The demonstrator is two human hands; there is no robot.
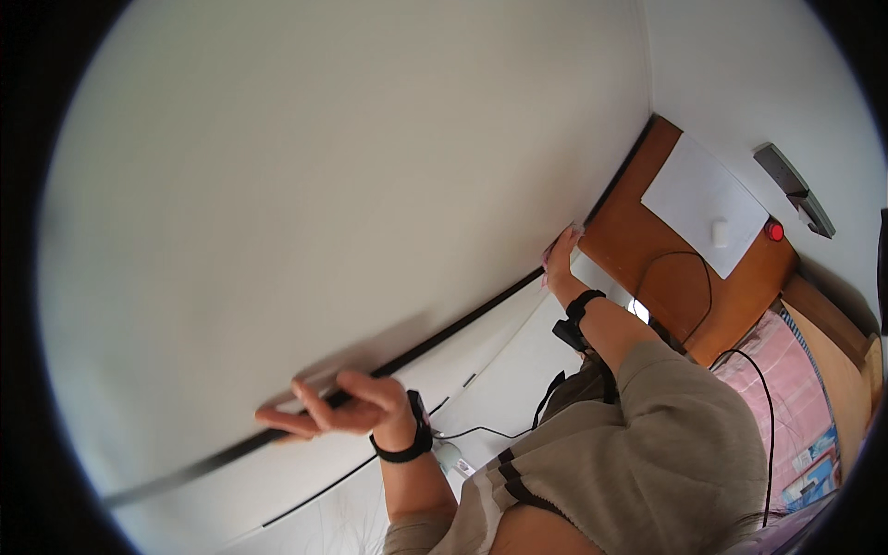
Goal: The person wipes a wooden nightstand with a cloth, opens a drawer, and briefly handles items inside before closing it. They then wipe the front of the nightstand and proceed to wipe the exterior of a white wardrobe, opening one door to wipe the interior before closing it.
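My right hand is at the pale wall, pressing a crumpled pinkish cloth or tissue near a dark strip that crosses the view. Most of that cloth is hidden behind the fingers. Lower left, my left hand is held up by the same strip with its fingers spread and nothing in it. Whether its fingertips touch the wall cannot be told. Each wrist wears a black band.
To the right is a brown wooden tabletop with white paper, a small white block, a round red object and a black cable. A grey socket strip is on the side wall. Pink fabric lies nearer.
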